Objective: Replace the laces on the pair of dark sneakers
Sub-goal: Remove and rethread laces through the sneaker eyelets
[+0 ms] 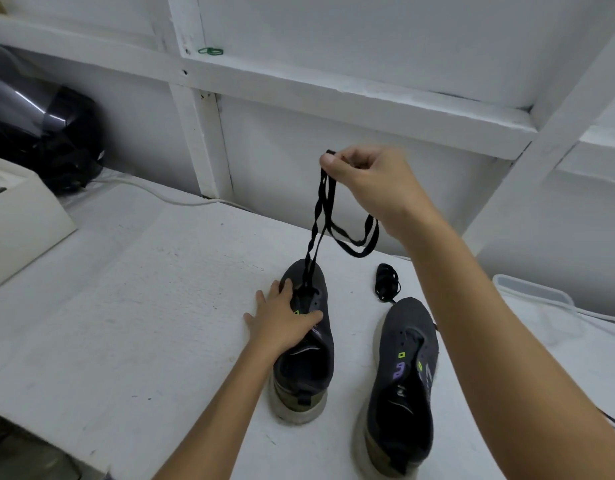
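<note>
On the white bench, toward its far edge and the white wall, your left hand lies spread over the left sneaker, fingers straight and pressing down on the upper beside the eyelets. That shoe stands upright with its toe pointing to the wall and its heel toward you. Your right hand is raised above it, thumb and fingers pinching a black lace. Two strands of the lace run down taut from the pinch into the front eyelets of the left sneaker, and the slack hangs in a loop below your right wrist.

Just beside the left shoe, toward the right edge of the bench, the right sneaker stands parallel to it, with bare eyelets and small green and purple marks on its upper. A bundled black lace lies on the bench just beyond its toe.

At the far left corner sits a dark helmet with a shiny visor, next to a cream-coloured box. A clear plastic lid rests near the right edge.
</note>
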### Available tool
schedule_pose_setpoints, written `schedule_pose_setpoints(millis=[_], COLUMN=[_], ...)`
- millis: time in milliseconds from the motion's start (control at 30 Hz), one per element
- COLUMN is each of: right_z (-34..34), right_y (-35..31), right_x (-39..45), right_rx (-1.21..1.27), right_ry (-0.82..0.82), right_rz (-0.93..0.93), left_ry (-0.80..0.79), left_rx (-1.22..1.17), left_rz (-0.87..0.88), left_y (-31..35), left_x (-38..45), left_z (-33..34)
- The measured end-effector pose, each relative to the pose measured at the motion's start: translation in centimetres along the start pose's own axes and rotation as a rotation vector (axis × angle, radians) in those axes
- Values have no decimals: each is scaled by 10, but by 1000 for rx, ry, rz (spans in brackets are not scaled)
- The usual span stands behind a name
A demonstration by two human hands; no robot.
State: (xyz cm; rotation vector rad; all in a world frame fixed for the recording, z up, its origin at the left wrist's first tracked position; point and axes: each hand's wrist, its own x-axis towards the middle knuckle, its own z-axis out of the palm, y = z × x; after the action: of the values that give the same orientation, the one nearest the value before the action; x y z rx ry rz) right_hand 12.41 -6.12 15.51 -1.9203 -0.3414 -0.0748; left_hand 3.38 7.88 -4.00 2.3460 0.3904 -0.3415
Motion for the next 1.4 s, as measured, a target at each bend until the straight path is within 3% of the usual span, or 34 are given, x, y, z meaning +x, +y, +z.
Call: schedule_pose_setpoints(millis=[200, 367, 500, 600, 667, 767, 833, 1067, 1133, 1267, 1400], right_z=[3, 7, 14, 25, 32, 46, 56, 66, 67, 73, 73], right_y=[2, 31, 65, 84, 94, 101, 105, 109, 108, 102, 93], right_x=[-3, -4, -13, -30, -41, -54, -59, -52, -53, -55, -55], right_rx=[-24, -303, -519, -617, -581, -484, -416, 7, 13, -144, -117], right_ry=[-122, -66, -168, -125, -132, -436, -499, -112, -78, -256, -507], right_rz=[-7, 67, 158, 59, 1, 91, 112, 392, 404, 268, 296], left_ry=[273, 294, 225, 122, 65, -7, -50, -101, -107, -58, -70], left_rx=[-119, -263, -369, -547, -627, -738, -813, -880, -936, -921, -789], left_rz=[291, 212, 88, -49, -115, -136, -110, 37, 58, 164, 330], left_y=[22, 28, 20, 20, 20, 24, 27, 23, 24, 38, 48], left_x=[2, 5, 8, 7, 7, 5, 3, -2, -3, -3, 0], left_z=[-16, -42, -62, -70, -72, -73, -74, -87, -90, -94, -99])
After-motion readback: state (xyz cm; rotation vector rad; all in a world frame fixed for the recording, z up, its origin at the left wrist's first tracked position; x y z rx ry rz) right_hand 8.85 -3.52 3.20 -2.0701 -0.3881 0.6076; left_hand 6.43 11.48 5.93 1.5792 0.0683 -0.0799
